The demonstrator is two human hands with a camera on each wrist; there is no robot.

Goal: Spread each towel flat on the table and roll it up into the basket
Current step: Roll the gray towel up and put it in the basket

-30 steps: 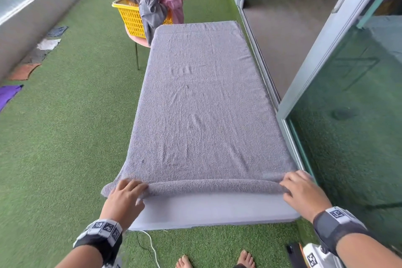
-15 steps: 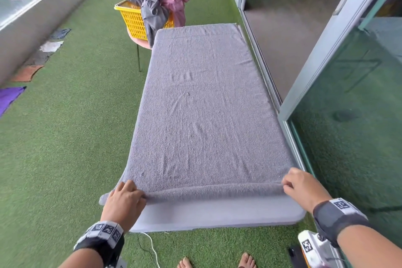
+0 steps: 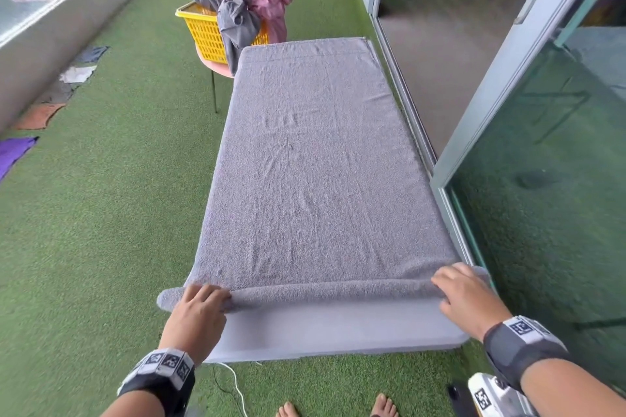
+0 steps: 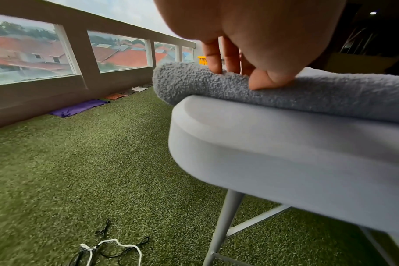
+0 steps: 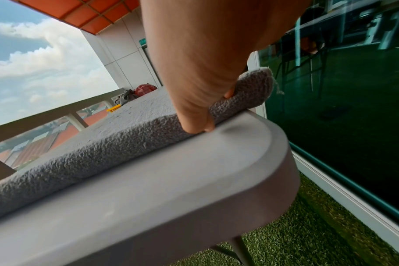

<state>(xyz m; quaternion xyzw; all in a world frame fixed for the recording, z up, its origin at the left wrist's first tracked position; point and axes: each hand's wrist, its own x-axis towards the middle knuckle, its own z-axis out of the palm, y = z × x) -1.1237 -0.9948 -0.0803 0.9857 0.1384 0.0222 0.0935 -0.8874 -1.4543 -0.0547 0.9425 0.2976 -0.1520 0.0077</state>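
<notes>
Towel: grey towel is lying flat along the grey table, its near edge turned over into a thin roll.
Left hand: fingers are curling over the roll's left end — thumb pressing its front.
Right hand: is gripping the right end likewise.
Basket: yellow basket is sitting beyond the table's far-left corner — grey and pink laundry heaped inside.

light: soft daylight, bright | shadows: faint | distortion: wide-angle bending at edges | blur: wrist views, close palms soft
</notes>
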